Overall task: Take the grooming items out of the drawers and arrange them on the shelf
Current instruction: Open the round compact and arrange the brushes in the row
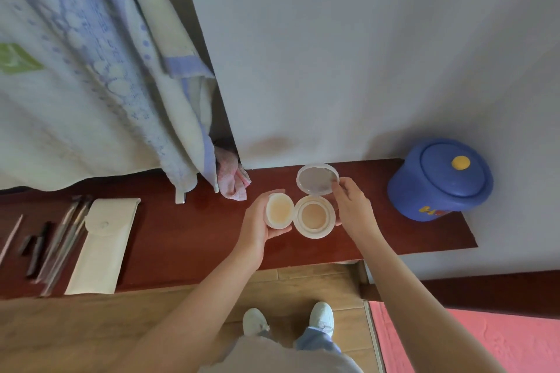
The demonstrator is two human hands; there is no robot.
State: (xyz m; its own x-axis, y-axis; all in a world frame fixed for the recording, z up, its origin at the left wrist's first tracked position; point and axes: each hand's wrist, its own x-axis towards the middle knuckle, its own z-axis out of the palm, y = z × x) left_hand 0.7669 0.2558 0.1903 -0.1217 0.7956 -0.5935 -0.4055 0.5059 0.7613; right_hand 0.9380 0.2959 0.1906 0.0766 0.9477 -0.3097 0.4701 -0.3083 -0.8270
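Cushion compact [314, 216] open on shelf [188, 233], mirror lid [317, 179] hinged at far side. Your right hand [353, 209] pinches lid rim; left hand [260, 221] grips puff [279, 210] just left of base (likely goes back in).

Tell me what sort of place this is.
Probably a bedroom or dressing corner at home: a dark red wooden shelf against a plain white wall, a patterned blue-and-white towel hanging above it, and makeup brushes laid out.
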